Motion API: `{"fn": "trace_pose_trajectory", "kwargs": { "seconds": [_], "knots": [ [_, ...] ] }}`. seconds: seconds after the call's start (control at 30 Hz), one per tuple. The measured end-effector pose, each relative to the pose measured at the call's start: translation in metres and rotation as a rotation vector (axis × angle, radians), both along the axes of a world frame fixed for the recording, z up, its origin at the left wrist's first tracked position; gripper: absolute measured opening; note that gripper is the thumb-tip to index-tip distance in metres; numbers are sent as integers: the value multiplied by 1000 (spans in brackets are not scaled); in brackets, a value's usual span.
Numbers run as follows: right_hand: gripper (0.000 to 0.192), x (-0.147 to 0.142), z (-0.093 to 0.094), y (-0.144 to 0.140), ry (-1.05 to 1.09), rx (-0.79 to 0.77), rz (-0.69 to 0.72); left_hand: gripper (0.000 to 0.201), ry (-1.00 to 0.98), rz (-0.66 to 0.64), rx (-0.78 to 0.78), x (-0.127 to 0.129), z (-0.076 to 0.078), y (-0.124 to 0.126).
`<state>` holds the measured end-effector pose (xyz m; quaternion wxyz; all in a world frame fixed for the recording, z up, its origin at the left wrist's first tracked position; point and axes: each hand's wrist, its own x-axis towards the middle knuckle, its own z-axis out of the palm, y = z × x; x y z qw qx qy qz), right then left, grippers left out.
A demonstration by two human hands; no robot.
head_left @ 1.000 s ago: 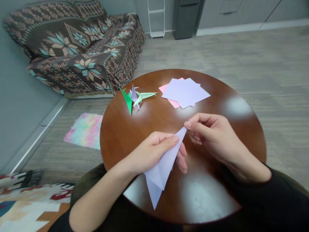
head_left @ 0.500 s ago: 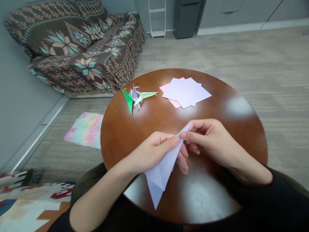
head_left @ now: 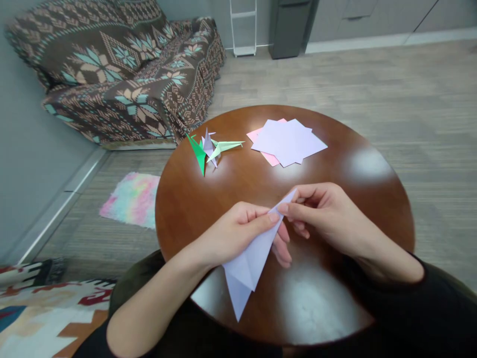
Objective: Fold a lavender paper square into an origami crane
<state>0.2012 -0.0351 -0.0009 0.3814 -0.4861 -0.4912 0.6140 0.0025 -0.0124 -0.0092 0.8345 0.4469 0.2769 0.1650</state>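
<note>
One view only, worn on the person's head, looking forward and steeply down over the round, glossy brown wooden bench (head_left: pixel 186 209). It sits close: both forearms enter from the bottom edge, and the near rim of the bench is just below. Farther up the frame come the grey wood-grain floor (head_left: pixel 354 84) and, upper left, the brown patterned sofa (head_left: pixel 112 74). Straight lines bow toward the edges.

Your left hand (head_left: pixel 238 231) comes in from the lower left on a bare forearm, thumb on top and fingers curled beneath, pinching shut. Your right hand (head_left: pixel 324 211) reaches in from the right in a dark sleeve, thumb and forefinger pinched together, their tips meeting your left thumb, the other fingers loosely curled.
</note>
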Motion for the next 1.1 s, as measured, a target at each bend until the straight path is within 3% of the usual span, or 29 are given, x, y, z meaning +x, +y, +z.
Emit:
{"fn": "trace_pose_trajectory", "kwargs": {
  "seconds": [0.17, 0.47, 0.63, 0.83, 1.1],
  "knots": [
    [16, 3, -1, 1, -12, 18, -19, 29, 12, -39, -54, -5, 2, 3],
    [17, 11, 2, 2, -121, 5, 30, 30, 71, -228, -53, -22, 4, 16],
    [14, 20, 5, 6, -254, -4, 186, 32, 127, -305, -10, -25, 1, 19],
    [11, 16, 8, 4, -434, 100, 449, 36, 153, -418, 5, -22, -4, 16],
    [13, 12, 5, 0, -398, 135, 456, 31, 204, -385, 18, -20, -4, 14]
  ]
}}
